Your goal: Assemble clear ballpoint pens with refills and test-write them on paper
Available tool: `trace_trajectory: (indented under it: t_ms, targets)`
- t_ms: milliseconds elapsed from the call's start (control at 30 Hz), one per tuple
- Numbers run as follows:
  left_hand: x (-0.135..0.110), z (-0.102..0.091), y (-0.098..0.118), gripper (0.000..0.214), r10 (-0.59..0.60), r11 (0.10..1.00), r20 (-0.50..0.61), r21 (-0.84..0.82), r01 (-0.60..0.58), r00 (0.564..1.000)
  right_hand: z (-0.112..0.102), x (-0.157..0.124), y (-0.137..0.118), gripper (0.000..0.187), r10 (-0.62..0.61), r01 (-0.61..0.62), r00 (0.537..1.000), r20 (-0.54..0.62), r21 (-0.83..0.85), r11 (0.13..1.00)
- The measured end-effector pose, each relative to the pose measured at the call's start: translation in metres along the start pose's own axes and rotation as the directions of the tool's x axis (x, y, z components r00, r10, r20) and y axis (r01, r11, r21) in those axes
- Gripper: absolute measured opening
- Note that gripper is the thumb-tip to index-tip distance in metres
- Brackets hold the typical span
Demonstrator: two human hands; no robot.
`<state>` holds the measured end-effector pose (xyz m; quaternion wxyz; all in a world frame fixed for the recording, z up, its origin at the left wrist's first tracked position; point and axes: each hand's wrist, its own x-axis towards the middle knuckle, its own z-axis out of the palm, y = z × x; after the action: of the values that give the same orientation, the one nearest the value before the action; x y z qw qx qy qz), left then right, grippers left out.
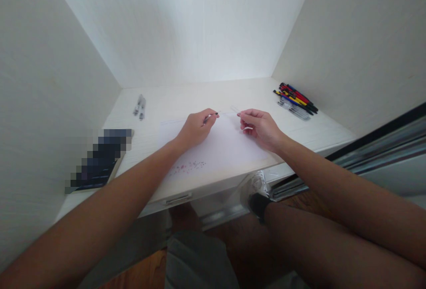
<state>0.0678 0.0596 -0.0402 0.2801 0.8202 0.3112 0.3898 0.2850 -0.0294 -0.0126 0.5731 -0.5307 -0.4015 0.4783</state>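
Over a white sheet [222, 153] with small printed flowers near its front left, both hands are raised close together. My left hand [195, 127] is closed around a thin dark pen part [213, 116]; its tip points toward the other hand, and the rest is hidden by the fingers. Between the thumb and fingertips of my right hand [261, 124] is a clear pen barrel [234, 109], sticking out to the upper left. A gap separates the two pieces.
At the back right lies a pile of red, yellow, blue and black pens [296, 98], with clear pens [297, 111] beside it. A few clear pens [140, 107] rest at the back left. A pixelated dark device [106, 160] lies front left. White walls enclose the desk.
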Motion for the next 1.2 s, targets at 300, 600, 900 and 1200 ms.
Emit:
trace_trajectory:
  t_ms: [300, 600, 900, 1200]
  targets:
    - [-0.001, -0.002, 0.003, 0.029, 0.031, 0.998, 0.03, 0.049, -0.033, 0.999, -0.003, 0.002, 0.001, 0.022, -0.053, 0.054, 0.998, 0.016, -0.108, 0.993]
    - [-0.001, -0.004, 0.009, 0.032, 0.043, 0.986, 0.128, 0.155, -0.063, 0.991, -0.014, 0.008, -0.001, 0.024, -0.178, 0.18, 0.983, 0.039, -0.352, 0.919]
    - [0.001, 0.005, 0.002, 0.025, 0.05, 0.998, 0.093, -0.041, -0.046, 0.994, -0.017, 0.012, 0.003, 0.025, -0.269, 0.372, 0.928, 0.259, -0.584, 0.722]
    - [0.0, -0.005, 0.028, 0.006, -0.293, 0.799, 0.065, -0.532, 0.282, 0.954, -0.018, 0.009, 0.001, 0.028, -0.304, 0.34, 0.94, 0.158, -0.539, 0.771]
